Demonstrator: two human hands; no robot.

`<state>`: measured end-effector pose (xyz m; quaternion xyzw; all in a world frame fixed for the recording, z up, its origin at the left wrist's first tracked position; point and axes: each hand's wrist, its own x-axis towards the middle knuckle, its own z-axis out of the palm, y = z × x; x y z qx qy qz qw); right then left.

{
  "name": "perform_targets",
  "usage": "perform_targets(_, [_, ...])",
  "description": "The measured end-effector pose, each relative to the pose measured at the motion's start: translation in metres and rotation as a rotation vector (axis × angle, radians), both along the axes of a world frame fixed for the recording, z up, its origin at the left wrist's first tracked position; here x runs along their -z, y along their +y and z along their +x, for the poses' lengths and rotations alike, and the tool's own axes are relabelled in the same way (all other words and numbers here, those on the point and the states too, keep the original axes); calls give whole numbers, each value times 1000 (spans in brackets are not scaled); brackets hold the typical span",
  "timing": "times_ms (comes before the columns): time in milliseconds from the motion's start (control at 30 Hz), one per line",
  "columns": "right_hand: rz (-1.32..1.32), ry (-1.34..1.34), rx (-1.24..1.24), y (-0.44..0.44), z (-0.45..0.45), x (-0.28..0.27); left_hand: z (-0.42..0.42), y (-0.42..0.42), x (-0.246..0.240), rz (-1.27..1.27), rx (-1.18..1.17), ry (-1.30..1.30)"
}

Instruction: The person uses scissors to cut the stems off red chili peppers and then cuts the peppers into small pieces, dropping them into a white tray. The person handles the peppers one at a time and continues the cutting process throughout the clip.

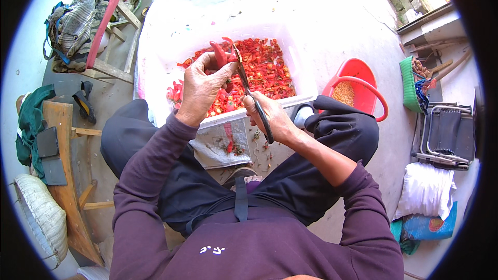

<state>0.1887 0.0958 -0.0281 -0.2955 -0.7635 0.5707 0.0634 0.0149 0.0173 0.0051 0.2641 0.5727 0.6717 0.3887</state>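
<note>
Red chili peppers [220, 55] are pinched in my left hand [202, 85], raised over a white rectangular tub [299, 58]. Cut red pepper pieces [268, 70] cover the tub's bottom, with pale seeds among them. My right hand [270, 118] grips a pair of dark-handled scissors [243, 76], whose blades point up and away from me beside the peppers. The blade tips are close to a red pepper piece near my left fingertips. Whether the blades touch the pepper is hard to tell. My left palm and part of the peppers are hidden by my fingers.
A red plastic basket [360, 70] with yellow kernels [344, 92] stands by my right knee. On the left are a wooden chair [111, 70] piled with clothes, a wooden bench [58, 116] and black shoes [84, 103]. A folded metal-framed chair [445, 134] lies at the right.
</note>
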Motion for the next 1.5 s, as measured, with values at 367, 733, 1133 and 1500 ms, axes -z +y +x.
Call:
perform_targets(367, [-32, 76, 124, -13, 1, -3, 3, 4, 5, -2, -50, -19])
perform_targets(733, [-307, 55, 121, -2, -2, -5, 0, -3, -4, -87, 105, 32])
perform_targets(1133, [-371, -51, 147, 5, 3, -14, -17, -4, 3, 2, 113, -341])
perform_targets(1500, [133, -25, -51, 10, 4, -12, -20, -3, 5, -8, 119, -252])
